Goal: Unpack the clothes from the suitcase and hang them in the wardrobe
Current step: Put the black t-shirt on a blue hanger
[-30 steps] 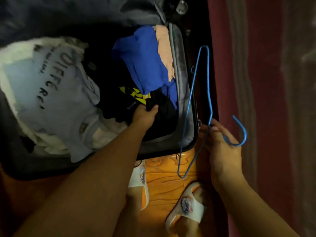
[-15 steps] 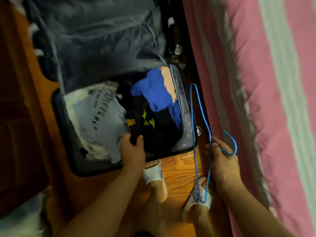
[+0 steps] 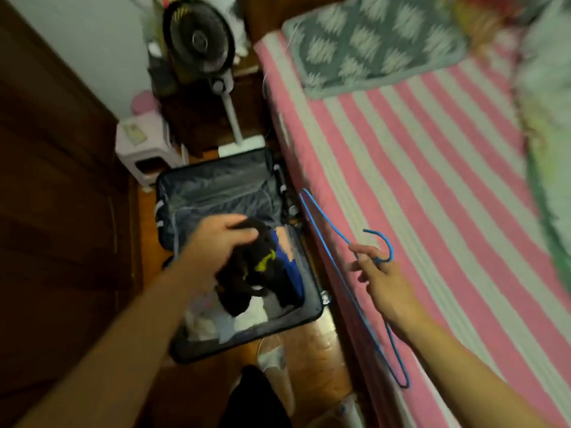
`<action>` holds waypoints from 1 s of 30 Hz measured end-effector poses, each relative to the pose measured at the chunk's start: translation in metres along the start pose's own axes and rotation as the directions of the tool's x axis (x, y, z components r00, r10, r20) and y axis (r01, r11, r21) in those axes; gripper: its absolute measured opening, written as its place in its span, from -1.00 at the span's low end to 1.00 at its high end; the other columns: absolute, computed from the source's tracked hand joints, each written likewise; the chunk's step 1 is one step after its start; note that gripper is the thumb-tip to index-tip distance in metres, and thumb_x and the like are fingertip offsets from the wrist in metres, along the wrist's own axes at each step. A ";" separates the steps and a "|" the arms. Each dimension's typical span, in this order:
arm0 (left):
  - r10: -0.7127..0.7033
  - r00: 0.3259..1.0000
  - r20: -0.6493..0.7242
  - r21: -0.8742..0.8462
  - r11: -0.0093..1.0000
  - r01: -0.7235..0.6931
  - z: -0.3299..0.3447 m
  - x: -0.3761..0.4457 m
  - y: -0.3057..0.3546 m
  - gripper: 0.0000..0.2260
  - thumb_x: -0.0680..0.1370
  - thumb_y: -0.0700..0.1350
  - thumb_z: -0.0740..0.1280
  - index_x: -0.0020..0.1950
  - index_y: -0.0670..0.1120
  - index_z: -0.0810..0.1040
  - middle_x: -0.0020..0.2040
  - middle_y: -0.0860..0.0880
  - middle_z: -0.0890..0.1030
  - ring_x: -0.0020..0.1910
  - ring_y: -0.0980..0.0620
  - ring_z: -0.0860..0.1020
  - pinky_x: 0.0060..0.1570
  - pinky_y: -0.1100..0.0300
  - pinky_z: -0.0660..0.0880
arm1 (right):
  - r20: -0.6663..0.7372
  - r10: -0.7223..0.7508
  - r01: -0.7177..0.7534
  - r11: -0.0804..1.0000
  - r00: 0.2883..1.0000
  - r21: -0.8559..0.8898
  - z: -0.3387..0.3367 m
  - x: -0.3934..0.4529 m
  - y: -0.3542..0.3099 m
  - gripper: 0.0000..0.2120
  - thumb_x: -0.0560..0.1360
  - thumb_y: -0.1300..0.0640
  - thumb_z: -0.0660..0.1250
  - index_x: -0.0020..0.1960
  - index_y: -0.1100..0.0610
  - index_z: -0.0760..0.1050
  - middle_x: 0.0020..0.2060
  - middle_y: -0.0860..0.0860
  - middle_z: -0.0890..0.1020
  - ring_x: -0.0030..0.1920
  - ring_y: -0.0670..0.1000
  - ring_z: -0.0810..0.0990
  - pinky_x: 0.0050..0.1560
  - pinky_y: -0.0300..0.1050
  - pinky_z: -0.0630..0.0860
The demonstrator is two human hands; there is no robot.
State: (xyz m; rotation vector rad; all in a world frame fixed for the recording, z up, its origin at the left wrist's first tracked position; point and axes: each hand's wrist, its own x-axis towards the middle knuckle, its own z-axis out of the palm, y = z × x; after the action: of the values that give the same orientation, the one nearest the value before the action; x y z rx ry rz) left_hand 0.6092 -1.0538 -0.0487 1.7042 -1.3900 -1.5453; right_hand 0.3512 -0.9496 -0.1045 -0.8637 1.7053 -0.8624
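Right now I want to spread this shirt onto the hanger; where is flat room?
The striped bed, between the pillow and your right hand, is bare. The suitcase is heaped with clothes, and the floor beside it is a narrow strip.

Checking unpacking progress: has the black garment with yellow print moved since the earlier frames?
Yes. The left hand has lifted the black garment with yellow print up, above the open suitcase.

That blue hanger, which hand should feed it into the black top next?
The right hand: it already pinches the blue hanger at its neck, beside the bed. The left hand is busy gripping the black garment over the suitcase.
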 end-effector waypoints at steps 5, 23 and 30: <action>0.302 0.878 0.371 0.109 0.925 -0.364 -0.025 -0.102 0.222 -0.85 0.37 -0.21 0.48 -0.09 -0.19 0.73 -0.14 -0.15 0.72 -0.20 -0.01 0.67 -0.15 0.20 0.58 | -0.066 -0.235 0.232 0.971 0.970 -0.051 -0.110 -0.056 -0.133 -0.73 0.63 0.32 0.23 0.08 0.01 0.61 -0.38 -0.22 0.53 -0.45 -0.25 0.40 -0.35 -0.31 0.28; 0.824 0.330 0.461 0.497 0.069 -0.865 0.182 -0.220 0.423 -0.79 0.56 -0.18 0.33 0.09 0.08 0.66 0.08 0.04 0.70 0.12 0.02 0.61 0.16 0.16 0.48 | -0.468 -0.507 0.171 0.789 0.724 -0.590 -0.337 -0.236 -0.264 -0.69 0.42 0.09 0.40 -0.40 0.17 0.38 -0.51 0.01 0.36 -0.42 0.02 0.32 -0.38 -0.11 0.27; 0.746 0.133 0.653 0.241 -0.038 -0.970 0.258 -0.228 0.370 -0.59 0.46 -0.44 0.20 -0.06 0.09 0.52 -0.04 0.03 0.47 -0.07 0.06 0.50 -0.06 0.09 0.43 | -0.732 -0.436 0.233 0.900 0.523 -0.369 -0.415 -0.290 -0.204 -0.61 0.42 0.11 0.40 -0.50 0.12 0.32 -0.53 0.04 0.30 -0.41 0.05 0.28 -0.38 -0.05 0.22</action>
State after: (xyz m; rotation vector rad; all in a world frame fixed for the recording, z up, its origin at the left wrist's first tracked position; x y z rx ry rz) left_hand 0.2654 -0.9252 0.2995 0.2148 -2.6566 -0.4637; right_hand 0.0553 -0.7398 0.3038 -1.0700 2.5180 -1.5180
